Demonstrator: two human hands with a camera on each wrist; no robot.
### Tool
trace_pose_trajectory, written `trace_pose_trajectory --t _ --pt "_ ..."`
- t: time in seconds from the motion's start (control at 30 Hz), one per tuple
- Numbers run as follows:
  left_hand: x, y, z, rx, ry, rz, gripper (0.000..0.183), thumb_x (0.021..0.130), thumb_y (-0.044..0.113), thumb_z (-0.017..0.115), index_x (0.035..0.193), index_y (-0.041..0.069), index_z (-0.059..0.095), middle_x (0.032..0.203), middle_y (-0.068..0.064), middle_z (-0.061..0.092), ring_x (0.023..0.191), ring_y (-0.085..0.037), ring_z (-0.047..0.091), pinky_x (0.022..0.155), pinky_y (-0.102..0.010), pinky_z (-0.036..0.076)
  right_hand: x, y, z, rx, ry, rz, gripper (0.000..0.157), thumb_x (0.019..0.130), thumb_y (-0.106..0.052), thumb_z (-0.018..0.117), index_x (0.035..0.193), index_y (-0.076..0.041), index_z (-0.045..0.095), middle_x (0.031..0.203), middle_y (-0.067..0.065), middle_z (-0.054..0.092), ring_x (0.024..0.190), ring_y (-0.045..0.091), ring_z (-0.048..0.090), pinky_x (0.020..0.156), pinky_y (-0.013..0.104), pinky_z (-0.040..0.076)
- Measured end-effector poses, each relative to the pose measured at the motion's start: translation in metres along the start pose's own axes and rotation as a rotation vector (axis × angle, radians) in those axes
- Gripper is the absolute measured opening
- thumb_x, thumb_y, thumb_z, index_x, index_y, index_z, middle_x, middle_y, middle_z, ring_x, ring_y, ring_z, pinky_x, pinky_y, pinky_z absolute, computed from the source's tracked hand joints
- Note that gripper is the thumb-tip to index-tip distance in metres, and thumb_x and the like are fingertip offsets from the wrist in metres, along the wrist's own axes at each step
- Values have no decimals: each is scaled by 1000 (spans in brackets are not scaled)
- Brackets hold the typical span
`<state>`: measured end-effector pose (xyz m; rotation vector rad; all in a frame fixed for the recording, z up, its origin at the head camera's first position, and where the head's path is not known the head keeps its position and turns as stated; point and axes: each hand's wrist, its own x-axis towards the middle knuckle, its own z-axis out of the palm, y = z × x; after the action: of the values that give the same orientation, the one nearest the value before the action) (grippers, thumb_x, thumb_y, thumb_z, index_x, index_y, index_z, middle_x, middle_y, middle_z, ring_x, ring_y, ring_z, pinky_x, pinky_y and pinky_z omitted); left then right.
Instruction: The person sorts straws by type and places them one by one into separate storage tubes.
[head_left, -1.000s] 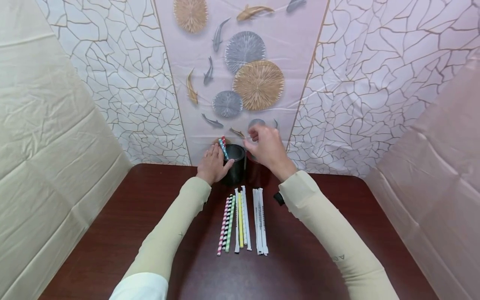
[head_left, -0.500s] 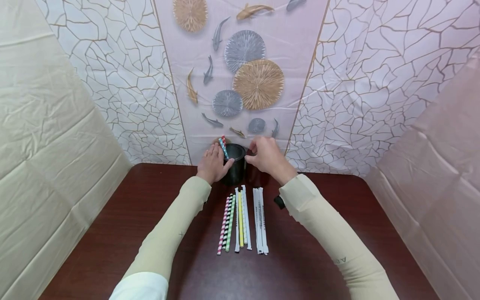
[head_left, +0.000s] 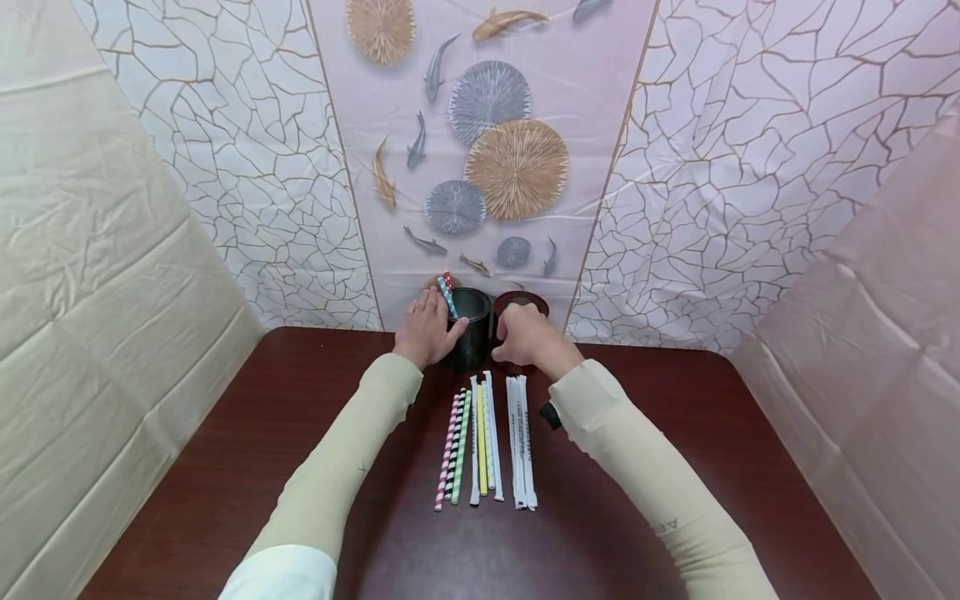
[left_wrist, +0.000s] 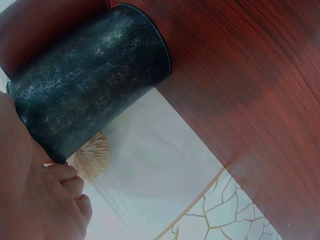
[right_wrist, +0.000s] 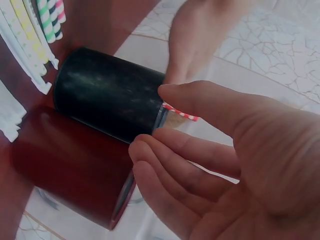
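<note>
My left hand (head_left: pixel 425 329) grips the rim of a black cylindrical cup (head_left: pixel 469 342), thumb on the near side and fingers along its left. A blue dotted straw (head_left: pixel 447 298) and a red dotted straw (head_left: pixel 447 278) stand in that cup, leaning left against the fingers. Beside it on the right is a dark red cup (right_wrist: pixel 70 170) of similar shape. In front of the red cup hangs my right hand (head_left: pixel 527 335), partly covering it in the head view. Its fingers (right_wrist: pixel 175 160) are loosely bent with the thumb apart, and nothing shows between them.
On the table (head_left: pixel 637 467) before the cups lies a row of straws: pink (head_left: pixel 446 454), black and green striped (head_left: pixel 461 446), yellow (head_left: pixel 482 442), and several in white paper wrappers (head_left: pixel 521 442). A patterned cloth backdrop (head_left: pixel 675 208) rises right behind the cups.
My right hand has come down from above the red cup and moved nearer to me, uncovering the red cup's rim. The left hand and the straws stay where they were.
</note>
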<state>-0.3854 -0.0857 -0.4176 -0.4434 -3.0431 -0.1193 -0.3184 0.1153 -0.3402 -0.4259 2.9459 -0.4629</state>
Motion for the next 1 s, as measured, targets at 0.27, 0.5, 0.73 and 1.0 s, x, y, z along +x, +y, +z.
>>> trace_pose_trajectory --t 0.27,0.5,0.73,1.0 --pt "0 0 0 11 -2 -1 84 112 59 24 167 -4 17 177 -21 15 166 -33 15 135 -45 18 7 6 23 21 -51 5 17 92 -22 81 96 -6 76 105 12 70 96 27 65 79 40 58" --pt "0 0 -1 14 -7 -1 84 112 59 24 167 -4 17 177 -21 14 166 -33 15 135 -45 17 12 12 47 64 -91 45 14 93 -21 81 92 -8 75 99 9 70 83 22 66 72 35 56" --pt "0 -1 1 12 -3 3 84 112 59 23 167 -4 17 177 -22 13 166 -34 15 135 -46 17 16 16 68 83 -114 64 14 93 -20 81 86 -11 73 92 7 68 79 22 64 67 34 53" --pt "1 -1 2 16 14 5 84 112 60 23 167 -4 18 177 -21 15 166 -33 16 135 -46 18 20 22 89 124 -103 90 13 95 -19 78 87 -11 72 90 6 67 76 22 64 66 33 52"
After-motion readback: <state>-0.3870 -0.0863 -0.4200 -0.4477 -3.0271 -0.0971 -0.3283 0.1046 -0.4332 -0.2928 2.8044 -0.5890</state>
